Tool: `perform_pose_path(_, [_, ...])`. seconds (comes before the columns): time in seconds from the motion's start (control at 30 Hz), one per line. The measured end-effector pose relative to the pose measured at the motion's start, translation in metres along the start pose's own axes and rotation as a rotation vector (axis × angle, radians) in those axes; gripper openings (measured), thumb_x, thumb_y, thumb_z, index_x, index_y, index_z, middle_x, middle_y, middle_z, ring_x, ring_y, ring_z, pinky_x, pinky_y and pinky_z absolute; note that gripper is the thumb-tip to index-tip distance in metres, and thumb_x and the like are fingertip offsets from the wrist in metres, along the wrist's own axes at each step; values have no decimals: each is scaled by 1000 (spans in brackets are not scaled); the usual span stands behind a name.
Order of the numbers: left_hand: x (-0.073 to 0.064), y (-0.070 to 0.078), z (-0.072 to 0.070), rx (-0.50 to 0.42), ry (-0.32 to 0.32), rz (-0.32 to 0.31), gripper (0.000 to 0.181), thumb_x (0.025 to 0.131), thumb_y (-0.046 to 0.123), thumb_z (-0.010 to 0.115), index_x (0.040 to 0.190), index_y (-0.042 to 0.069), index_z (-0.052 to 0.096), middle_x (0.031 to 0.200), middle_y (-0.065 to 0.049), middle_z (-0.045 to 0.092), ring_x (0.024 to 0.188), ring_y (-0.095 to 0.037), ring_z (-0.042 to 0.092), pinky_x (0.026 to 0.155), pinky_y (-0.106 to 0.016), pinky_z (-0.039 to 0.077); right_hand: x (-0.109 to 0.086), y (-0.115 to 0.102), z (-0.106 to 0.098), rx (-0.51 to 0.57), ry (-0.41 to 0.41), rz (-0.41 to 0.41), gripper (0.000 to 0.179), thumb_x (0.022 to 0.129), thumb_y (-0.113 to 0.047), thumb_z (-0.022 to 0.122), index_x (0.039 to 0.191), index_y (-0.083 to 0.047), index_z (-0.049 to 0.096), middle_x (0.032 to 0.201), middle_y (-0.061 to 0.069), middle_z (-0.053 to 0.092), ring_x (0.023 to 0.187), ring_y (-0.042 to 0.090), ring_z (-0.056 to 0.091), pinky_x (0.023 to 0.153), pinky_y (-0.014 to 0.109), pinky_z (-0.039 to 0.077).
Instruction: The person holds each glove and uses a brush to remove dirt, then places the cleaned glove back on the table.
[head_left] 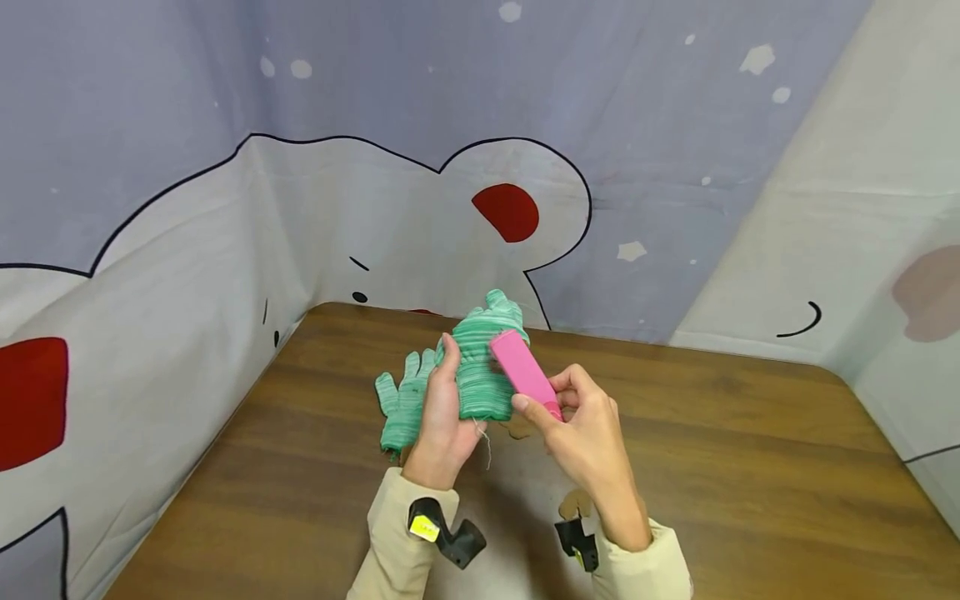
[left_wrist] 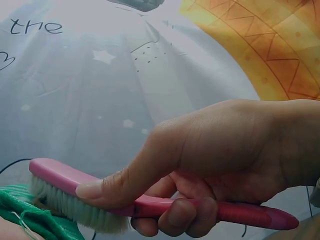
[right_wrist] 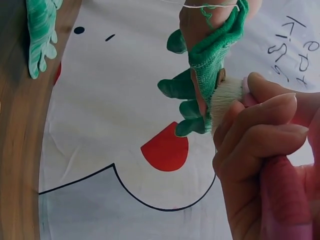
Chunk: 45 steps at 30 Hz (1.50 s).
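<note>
A green knitted glove is held up above the wooden counter, near its far edge, its fingers pointing away from the person. The left hand grasps this glove from the left side, thumb and fingers wrapped around the cuff end, with a loose thread hanging below it. A pink brush lies against the glove's right face; the wrist views show its pale bristles pressed into the green knit. The right hand grips the brush by its handle, forefinger stretched along the back and the remaining fingers curled underneath. A second green glove lies flat on the counter just left of the held one, partly hidden behind the left hand. Both wrists carry beige sleeves with small black camera mounts. A printed cloth backdrop with a cartoon figure surrounds the counter on three sides.
</note>
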<state>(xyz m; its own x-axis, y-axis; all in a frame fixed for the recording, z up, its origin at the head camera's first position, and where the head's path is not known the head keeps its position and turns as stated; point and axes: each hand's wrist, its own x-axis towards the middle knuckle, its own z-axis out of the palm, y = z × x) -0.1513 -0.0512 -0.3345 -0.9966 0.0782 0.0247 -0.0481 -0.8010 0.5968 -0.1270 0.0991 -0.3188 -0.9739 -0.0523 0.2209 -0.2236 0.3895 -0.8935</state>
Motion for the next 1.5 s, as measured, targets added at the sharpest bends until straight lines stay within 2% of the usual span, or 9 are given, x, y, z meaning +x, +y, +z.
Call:
perform_pose_path(0.17, [-1,1,-2,4,13,6,50,97,48,27,132,15,42,113,-1,59,107,-16,55,90,-36,45,0,1,0,13,-20,19,33,73,-28,78,89,-11,54,72,8,64,51,17,59,43,33,49])
perform_pose_path(0.37, [-1,-1,-4,20,30,-13,46,98,48,29,122,14,49,108,1,62,103,-15,57,89,-34,46,-3,-4,-6,125,-76,61,37,75,-29,76,92,-7,52,72,13,62,42,17,49,41,30,45])
perform_pose_path(0.47, [0,0,-4,25,36,-10,46,97,48,31,117,14,53,104,1,63,100,-14,58,87,-33,47,-4,-7,-7,178,-53,36,37,76,-28,76,94,-5,52,74,14,62,40,17,48,40,29,44])
perform_pose_path(0.57, [2,2,-3,28,38,-12,46,97,49,32,117,13,53,103,2,62,99,-13,58,87,-32,46,-2,-8,-4,182,-28,-2,37,76,-28,76,94,-6,52,76,14,62,42,19,51,40,30,45])
perform_pose_path(0.73, [1,2,0,16,37,-18,45,98,47,30,120,13,49,107,2,62,102,-14,57,90,-34,45,1,-4,3,87,-35,-18,36,75,-31,76,93,-9,53,76,10,63,50,23,57,42,32,48])
perform_pose_path(0.9, [0,1,1,3,36,10,42,99,44,28,119,12,49,106,1,62,101,-14,58,88,-34,47,0,0,5,-36,-1,-24,33,75,-28,77,90,-9,54,74,8,64,54,16,59,44,29,48])
perform_pose_path(1.23, [2,3,-3,-10,25,-5,43,99,43,27,121,11,46,101,-1,60,92,-14,58,81,-31,47,3,6,0,-151,37,-36,32,73,-24,78,87,-9,54,74,5,67,60,11,60,52,26,46])
perform_pose_path(1.37, [3,5,-4,-5,56,-19,41,99,44,29,117,12,48,98,0,59,90,-12,58,80,-28,47,4,6,-5,-174,11,-11,32,74,-24,78,87,-9,53,72,5,66,59,13,58,51,27,44])
perform_pose_path(1.5, [3,6,-7,-4,111,-58,39,98,45,32,110,13,50,92,2,59,84,-11,58,75,-26,46,5,7,-10,-190,-50,22,32,75,-26,77,88,-9,53,70,4,65,56,14,54,50,28,43])
